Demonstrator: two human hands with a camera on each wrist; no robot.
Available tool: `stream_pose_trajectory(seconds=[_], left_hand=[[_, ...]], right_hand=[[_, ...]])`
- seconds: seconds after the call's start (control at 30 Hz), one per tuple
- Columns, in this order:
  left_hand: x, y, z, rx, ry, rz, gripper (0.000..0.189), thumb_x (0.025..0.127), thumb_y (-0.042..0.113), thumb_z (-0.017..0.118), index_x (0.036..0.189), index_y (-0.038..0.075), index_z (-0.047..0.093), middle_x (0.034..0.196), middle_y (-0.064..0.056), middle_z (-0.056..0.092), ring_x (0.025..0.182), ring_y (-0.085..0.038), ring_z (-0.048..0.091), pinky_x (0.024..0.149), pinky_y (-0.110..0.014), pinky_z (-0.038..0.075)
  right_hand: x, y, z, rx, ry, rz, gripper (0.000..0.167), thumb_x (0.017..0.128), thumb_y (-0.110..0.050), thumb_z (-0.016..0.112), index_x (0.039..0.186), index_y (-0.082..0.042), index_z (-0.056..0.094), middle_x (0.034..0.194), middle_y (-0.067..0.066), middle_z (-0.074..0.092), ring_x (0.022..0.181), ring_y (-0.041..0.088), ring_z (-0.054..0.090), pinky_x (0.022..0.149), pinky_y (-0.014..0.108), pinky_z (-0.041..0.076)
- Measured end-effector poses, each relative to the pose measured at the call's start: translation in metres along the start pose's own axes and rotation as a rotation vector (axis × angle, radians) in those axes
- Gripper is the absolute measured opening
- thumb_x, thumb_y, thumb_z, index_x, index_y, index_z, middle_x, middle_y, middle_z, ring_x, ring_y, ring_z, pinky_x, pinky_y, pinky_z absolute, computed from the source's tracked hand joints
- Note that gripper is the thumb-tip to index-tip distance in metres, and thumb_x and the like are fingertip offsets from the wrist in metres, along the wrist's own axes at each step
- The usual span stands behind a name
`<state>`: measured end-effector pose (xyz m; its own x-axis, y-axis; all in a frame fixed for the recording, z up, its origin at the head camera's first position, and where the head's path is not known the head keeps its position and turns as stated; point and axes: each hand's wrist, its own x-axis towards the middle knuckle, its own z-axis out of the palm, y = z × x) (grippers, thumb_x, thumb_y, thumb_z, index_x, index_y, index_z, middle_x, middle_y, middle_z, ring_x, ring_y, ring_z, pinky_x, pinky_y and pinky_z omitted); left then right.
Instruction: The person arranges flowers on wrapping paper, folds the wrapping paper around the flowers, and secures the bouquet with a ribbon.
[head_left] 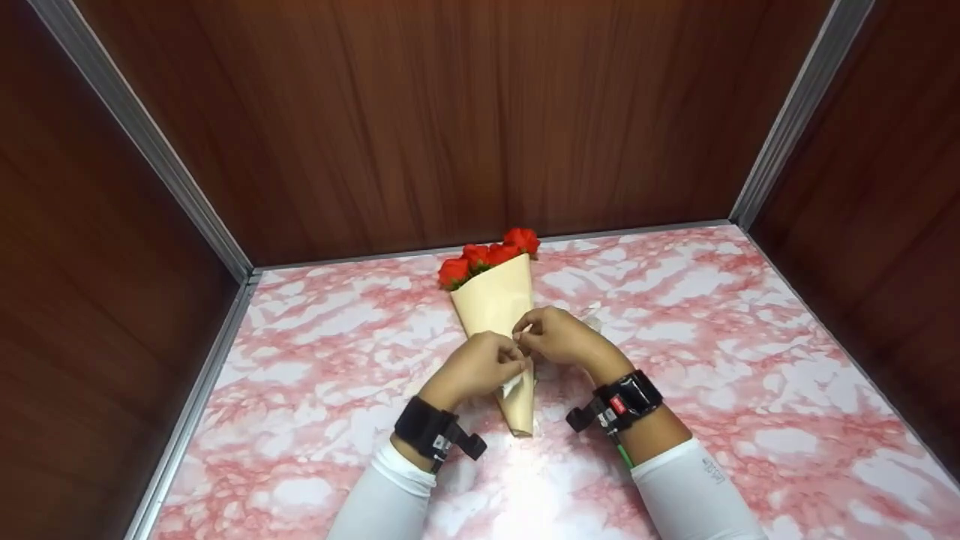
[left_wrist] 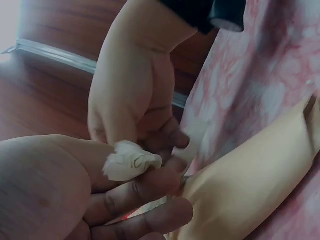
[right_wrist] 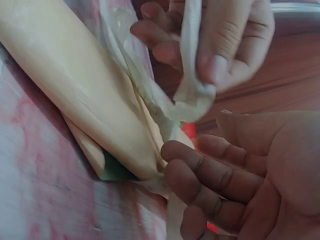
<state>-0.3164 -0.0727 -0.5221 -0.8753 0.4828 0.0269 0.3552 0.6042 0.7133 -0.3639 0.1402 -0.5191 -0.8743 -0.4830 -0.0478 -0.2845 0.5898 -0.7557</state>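
A bouquet of red artificial-looking roses (head_left: 477, 256) lies on the table, wrapped in a cream paper cone (head_left: 495, 296) that narrows toward me. Both hands are over the cone's narrower part. Between its thumb and fingers my left hand (head_left: 480, 364) pinches a whitish ribbon (right_wrist: 190, 55), a crumpled piece of which shows above the fingers in the left wrist view. On the other side, my right hand (head_left: 562, 337) has loosely bent fingers (right_wrist: 220, 172) right at the ribbon where it meets the paper, with its thumb apart from them. Part of the ribbon is hidden behind these fingers.
The table (head_left: 315, 420) has a pink and white marbled top. Dark wood-grain panels (head_left: 450, 120) with grey metal edging (head_left: 191, 199) enclose it at the back and both sides. A pale translucent strip (head_left: 592, 319) lies behind my right hand.
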Motion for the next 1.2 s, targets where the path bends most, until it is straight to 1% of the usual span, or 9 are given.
stream_pose_trajectory(seconds=[0.27,0.37,0.47,0.6,0.67,0.77,0.87,1.07,1.2], left_hand=[[0.001,0.006,0.02,0.195,-0.076,0.042,0.01,0.102,0.021,0.082,0.097,0.017,0.09,0.093,0.007,0.085,0.079,-0.004,0.066,0.073,-0.024,0.054],[0.0,0.007,0.022,0.212,-0.111,0.05,0.01,0.101,0.024,0.082,0.097,0.021,0.091,0.094,0.011,0.085,0.085,-0.003,0.069,0.079,-0.025,0.056],[-0.001,0.005,0.016,0.199,-0.141,0.036,0.013,0.101,0.027,0.082,0.092,0.02,0.089,0.084,0.014,0.08,0.078,-0.003,0.065,0.074,-0.024,0.053],[-0.006,-0.003,-0.002,0.233,-0.043,-0.079,0.021,0.098,0.027,0.084,0.08,0.017,0.079,0.071,0.011,0.066,0.066,-0.009,0.057,0.063,-0.029,0.046],[-0.008,-0.01,-0.011,0.265,0.041,-0.134,0.019,0.095,0.026,0.086,0.083,0.016,0.075,0.073,0.008,0.064,0.067,-0.013,0.058,0.064,-0.032,0.047],[-0.01,-0.02,-0.019,0.277,0.095,-0.172,0.02,0.089,0.028,0.091,0.092,0.014,0.077,0.082,0.005,0.07,0.075,-0.016,0.063,0.07,-0.036,0.052],[-0.01,-0.026,-0.019,0.276,0.083,-0.177,0.025,0.084,0.028,0.096,0.087,0.016,0.074,0.081,0.005,0.07,0.074,-0.017,0.064,0.068,-0.036,0.051],[-0.011,-0.031,-0.019,0.349,0.062,-0.209,0.028,0.088,0.021,0.088,0.072,0.018,0.065,0.069,0.006,0.061,0.063,-0.016,0.058,0.059,-0.034,0.045],[-0.014,-0.035,-0.024,0.327,0.035,-0.22,0.029,0.087,0.02,0.088,0.07,0.019,0.065,0.066,0.007,0.06,0.061,-0.015,0.057,0.056,-0.033,0.044]], right_hand=[[0.001,-0.001,0.005,-0.076,-0.017,0.003,0.024,0.097,-0.006,0.074,0.117,-0.003,0.087,0.096,0.009,0.085,0.077,0.009,0.064,0.072,0.024,0.053],[0.001,-0.003,0.007,-0.103,-0.019,0.011,0.021,0.092,-0.004,0.078,0.11,-0.005,0.088,0.094,0.007,0.084,0.079,0.011,0.064,0.074,0.025,0.053],[0.0,-0.004,0.009,-0.112,-0.021,0.01,0.018,0.088,-0.002,0.08,0.103,-0.006,0.088,0.084,0.004,0.079,0.075,0.011,0.063,0.07,0.026,0.052],[-0.002,-0.005,0.009,-0.12,-0.033,0.002,0.016,0.087,-0.003,0.084,0.101,-0.01,0.085,0.078,-0.002,0.073,0.07,0.009,0.061,0.066,0.025,0.05],[-0.003,-0.005,0.008,-0.117,-0.044,0.004,0.018,0.087,-0.003,0.085,0.104,-0.01,0.085,0.078,-0.002,0.073,0.069,0.008,0.061,0.064,0.025,0.05],[-0.004,-0.006,0.007,-0.106,-0.055,0.005,0.02,0.089,-0.003,0.085,0.107,-0.01,0.084,0.078,-0.002,0.072,0.067,0.008,0.061,0.063,0.025,0.05],[-0.005,-0.005,0.007,-0.094,-0.057,0.009,0.02,0.089,-0.003,0.084,0.108,-0.01,0.084,0.078,-0.002,0.072,0.066,0.008,0.061,0.061,0.024,0.05],[-0.005,-0.004,0.006,-0.079,-0.064,0.024,0.019,0.09,-0.003,0.084,0.107,-0.012,0.084,0.078,-0.004,0.07,0.066,0.008,0.06,0.062,0.023,0.049],[-0.005,-0.003,0.006,-0.097,-0.075,0.007,0.019,0.087,0.0,0.084,0.102,-0.012,0.084,0.078,-0.003,0.072,0.067,0.007,0.06,0.063,0.024,0.049]])
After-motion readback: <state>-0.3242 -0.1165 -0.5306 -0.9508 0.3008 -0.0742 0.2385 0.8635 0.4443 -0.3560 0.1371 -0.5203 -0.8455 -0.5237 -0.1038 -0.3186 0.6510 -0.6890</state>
